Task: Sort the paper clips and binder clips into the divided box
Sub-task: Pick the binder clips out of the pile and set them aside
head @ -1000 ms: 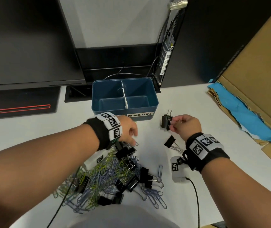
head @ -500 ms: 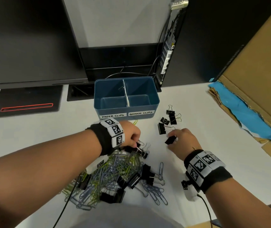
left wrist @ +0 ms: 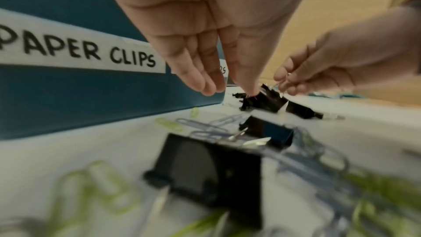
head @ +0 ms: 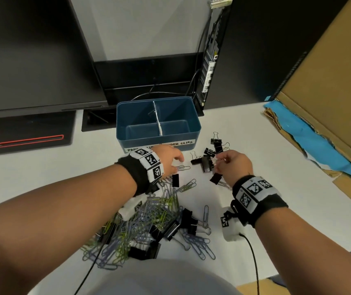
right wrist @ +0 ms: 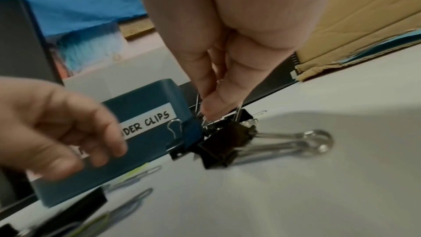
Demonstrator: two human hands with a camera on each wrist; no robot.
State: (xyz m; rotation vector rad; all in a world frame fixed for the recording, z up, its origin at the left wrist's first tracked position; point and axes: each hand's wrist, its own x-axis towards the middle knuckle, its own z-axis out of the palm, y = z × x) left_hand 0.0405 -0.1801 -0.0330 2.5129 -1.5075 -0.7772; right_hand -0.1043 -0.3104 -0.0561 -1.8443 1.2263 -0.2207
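the blue divided box (head: 158, 122) sits on the white table (head: 276, 167) at about 12 o'clock from the hands, its two compartments split by a thin white divider and its front wall labelled "paper clips" on the left, "binder clips" on the right. the left hand (head: 166, 155) hovers just in front of the box with fingers straight and relaxed, holding nothing, above a single paper clip (head: 183, 167). at its 3 o'clock the right hand (head: 233, 165) pinches the wire handles of a black binder clip (right wrist: 219, 148), thumb and fingertips closed on the wire; a small cluster of binder clips (head: 210, 153) lies on the table at the box's right front corner, touching one another. at 6 o'clock from the hands lies the main pile of paper clips (head: 149, 222), green and blue-grey, tangled with several more black binder clips. a cardboard sheet (head: 330, 92) leans at 2 o'clock
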